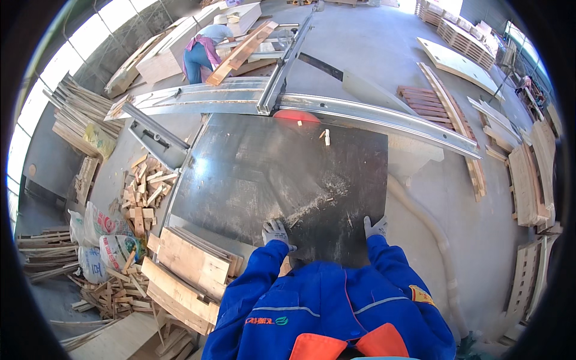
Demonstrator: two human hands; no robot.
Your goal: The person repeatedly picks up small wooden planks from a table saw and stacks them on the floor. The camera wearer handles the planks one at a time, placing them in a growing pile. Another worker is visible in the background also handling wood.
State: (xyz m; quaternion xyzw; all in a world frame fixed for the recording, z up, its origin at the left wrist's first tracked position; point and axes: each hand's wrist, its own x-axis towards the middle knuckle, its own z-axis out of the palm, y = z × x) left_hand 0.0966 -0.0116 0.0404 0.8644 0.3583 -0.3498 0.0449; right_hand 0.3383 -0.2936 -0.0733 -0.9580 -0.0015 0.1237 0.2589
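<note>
Before me lies a broad dark tabletop [240, 162], streaked with pale sawdust [315, 207]. My left hand [278, 233], in a light grey work glove, rests on its near part with the fingers spread. At the right edge of the top is my right hand [376, 227], gloved alike, thumb apart from the fingers; neither hand shows anything held. Small pale wood scraps [327, 138] lie near the far edge. Beside them a red rounded part [297, 116] sits against the long metal rail [378, 117].
Plywood boards [195, 261] are stacked to my left, with wood offcuts [144, 195] and filled plastic sacks [108, 237] beyond. A person [204, 53] bends over a plank [243, 53] across the rail. A hose [429, 225] curves along the floor on the right, near timber stacks [528, 186].
</note>
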